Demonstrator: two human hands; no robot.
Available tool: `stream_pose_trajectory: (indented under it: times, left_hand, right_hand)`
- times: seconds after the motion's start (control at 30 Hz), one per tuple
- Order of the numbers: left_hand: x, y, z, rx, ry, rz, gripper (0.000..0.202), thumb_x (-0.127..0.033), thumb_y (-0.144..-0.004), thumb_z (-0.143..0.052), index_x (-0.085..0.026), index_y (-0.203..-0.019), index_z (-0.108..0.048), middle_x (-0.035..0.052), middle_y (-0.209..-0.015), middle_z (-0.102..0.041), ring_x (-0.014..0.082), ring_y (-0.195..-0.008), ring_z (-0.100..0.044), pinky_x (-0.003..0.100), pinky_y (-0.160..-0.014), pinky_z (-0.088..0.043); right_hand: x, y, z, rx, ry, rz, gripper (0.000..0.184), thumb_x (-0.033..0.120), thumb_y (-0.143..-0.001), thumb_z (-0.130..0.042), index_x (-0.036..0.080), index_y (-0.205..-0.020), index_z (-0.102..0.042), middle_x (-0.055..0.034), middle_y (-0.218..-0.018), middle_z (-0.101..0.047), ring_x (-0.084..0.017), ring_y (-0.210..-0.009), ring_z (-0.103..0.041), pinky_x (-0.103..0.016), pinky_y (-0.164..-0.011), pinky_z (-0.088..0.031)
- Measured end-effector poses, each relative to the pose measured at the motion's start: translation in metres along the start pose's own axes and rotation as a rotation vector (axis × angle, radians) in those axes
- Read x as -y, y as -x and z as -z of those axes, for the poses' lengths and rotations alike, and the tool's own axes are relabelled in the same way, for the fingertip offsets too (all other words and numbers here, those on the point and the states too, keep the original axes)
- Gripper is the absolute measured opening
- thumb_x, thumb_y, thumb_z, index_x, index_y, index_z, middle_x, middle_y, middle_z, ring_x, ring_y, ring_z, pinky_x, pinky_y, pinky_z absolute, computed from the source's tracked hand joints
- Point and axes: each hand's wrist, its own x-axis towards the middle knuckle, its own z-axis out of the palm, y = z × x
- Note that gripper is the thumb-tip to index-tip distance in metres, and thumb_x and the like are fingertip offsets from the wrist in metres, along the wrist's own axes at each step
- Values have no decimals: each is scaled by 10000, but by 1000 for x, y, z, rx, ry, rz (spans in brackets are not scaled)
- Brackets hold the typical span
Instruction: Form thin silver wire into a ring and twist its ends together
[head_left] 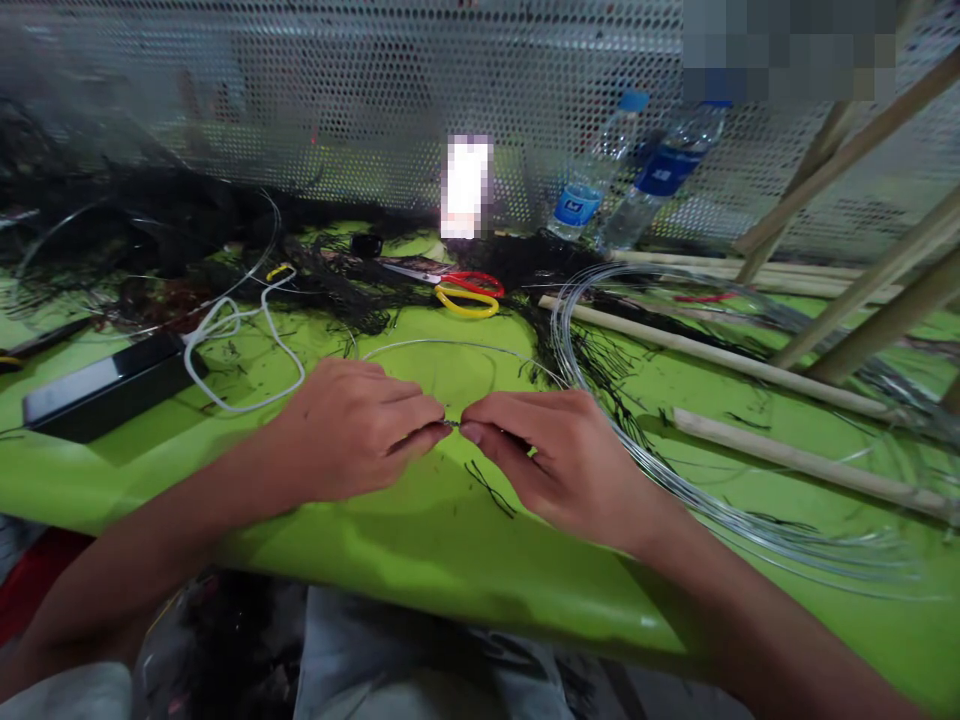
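left hand [358,430]: pinched, knuckles up | right hand [566,455]: pinched likewise | fingertips [474,431] nearly meeting | forearms [214,500] angled inward

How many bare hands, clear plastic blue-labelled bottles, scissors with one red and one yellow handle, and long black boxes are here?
Bare hands: 2
Clear plastic blue-labelled bottles: 2
Scissors with one red and one yellow handle: 1
Long black box: 1
Total: 6
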Motion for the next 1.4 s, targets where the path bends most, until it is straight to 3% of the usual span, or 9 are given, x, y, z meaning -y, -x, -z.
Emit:
stream_pose_trajectory:
  times: [0.1,0.27,0.33,0.4,0.53,0.73,1.13,1.23,1.4]
  left_hand:
    - [-1,1,-4,-165,-203,-158,144,-201,-959,-674,-155,-830,-720,-10,-667,-714,122,-519,-582,324,-525,-403]
    - [-8,4,-8,-259,-344,-266,69,-148,-871,-754,-82,-879,-735,14,-683,-718,134,-546,-623,318,-507,-428]
    - [-11,3,-9,-222,-278,-103,108,-173,-884,-719,-122,-789,-728,-2,-634,-698,148,-524,-633,324,-499,-419]
    - [-13,0,-8,-79,-65,156,178,-218,-906,-677,-168,-744,-731,-27,-606,-698,151,-505,-642,311,-488,-405]
    - [-7,-5,3,236,465,469,182,-352,-942,-662,-245,-893,-800,-57,-761,-790,132,-632,-712,236,-534,-443]
    - [-3,-6,9,183,911,629,151,-355,-922,-723,-250,-997,-801,-60,-866,-804,103,-772,-737,163,-702,-543]
    - [-21,-1,-3,-217,763,574,53,-257,-891,-789,-238,-932,-817,-25,-899,-829,130,-772,-779,179,-680,-611]
    - [-22,2,-5,-332,625,428,71,-207,-886,-798,-239,-947,-813,-23,-916,-832,122,-775,-784,183,-719,-621]
    - [-11,3,-1,-366,336,65,185,-107,-900,-757,-228,-1040,-773,-14,-967,-834,118,-807,-786,215,-769,-620]
  right_hand:
    - [3,-3,5,13,-78,-29,229,190,-1034,-534,145,-854,-669,41,-646,-511,-80,-554,-391,-291,-576,-246]
    - [6,-4,8,-1,-141,-39,241,171,-1019,-545,154,-797,-638,58,-626,-448,-74,-552,-343,-284,-571,-240]
    - [4,-4,5,7,-132,-52,225,179,-1021,-546,152,-829,-659,52,-641,-489,-74,-559,-368,-284,-578,-244]
    - [1,-5,2,16,-104,-66,205,185,-1022,-549,151,-871,-683,45,-663,-536,-74,-562,-392,-285,-582,-243]
    - [-1,-5,-4,30,-64,-70,215,197,-1028,-535,159,-892,-698,46,-660,-537,-73,-554,-407,-289,-577,-232]
    - [3,-6,5,8,-126,-82,224,188,-1023,-539,150,-895,-718,35,-664,-556,-80,-560,-414,-287,-583,-247]
    - [5,-6,13,-65,-214,-101,190,179,-1015,-571,159,-870,-693,50,-664,-554,-68,-570,-397,-232,-575,-304]
    - [8,-6,16,-74,-248,-106,199,194,-1019,-579,161,-853,-684,59,-650,-536,-64,-560,-386,-223,-559,-307]
    - [10,-6,17,-54,-289,-104,231,201,-1026,-576,158,-817,-664,68,-632,-499,-56,-556,-389,-210,-546,-306]
